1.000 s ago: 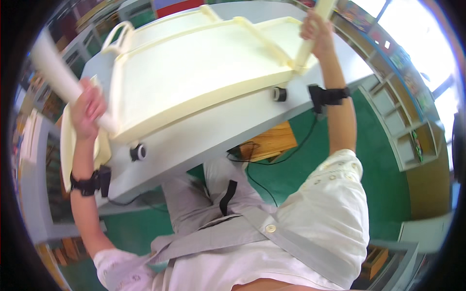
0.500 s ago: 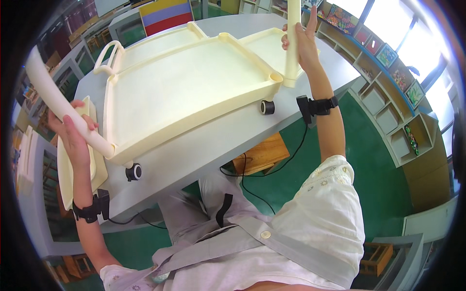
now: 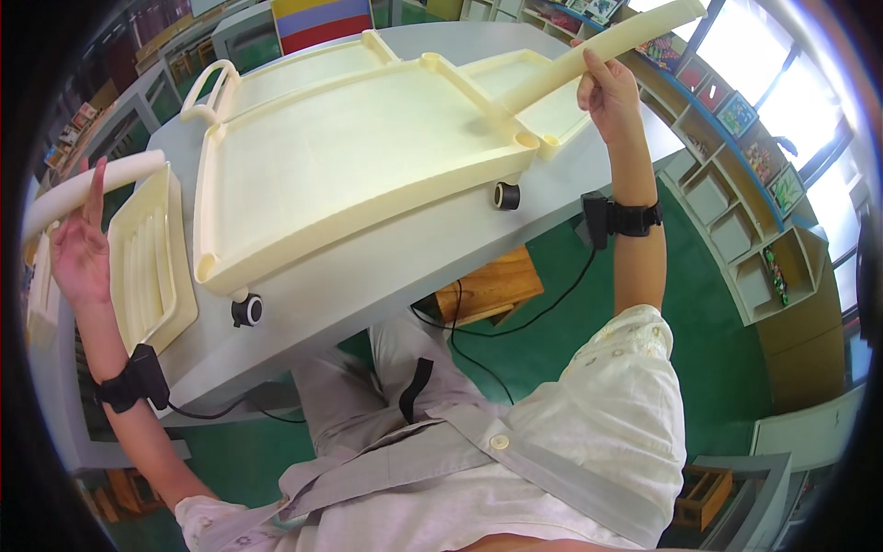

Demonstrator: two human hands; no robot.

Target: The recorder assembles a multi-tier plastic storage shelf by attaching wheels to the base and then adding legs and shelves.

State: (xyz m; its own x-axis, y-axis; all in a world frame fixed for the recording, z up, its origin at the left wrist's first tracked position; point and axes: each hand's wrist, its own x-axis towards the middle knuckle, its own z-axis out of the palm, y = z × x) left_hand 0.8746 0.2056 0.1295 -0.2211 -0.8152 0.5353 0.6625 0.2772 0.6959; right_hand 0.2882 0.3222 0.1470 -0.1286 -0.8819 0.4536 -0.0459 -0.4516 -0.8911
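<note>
On the table [image 3: 386,253], large tray [image 3: 368,156]: centre stage, two casters [image 3: 507,196] already fitted
Near corner sockets [image 3: 206,267]: neither carrying a tube
Left hand [image 3: 81,262]: holding a tube [image 3: 129,170], fingers spread
Right hand [image 3: 610,97]: pinching another tube [image 3: 644,32]

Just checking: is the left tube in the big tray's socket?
Out: the left tube and big tray are apart, the near-left socket bare.
</note>
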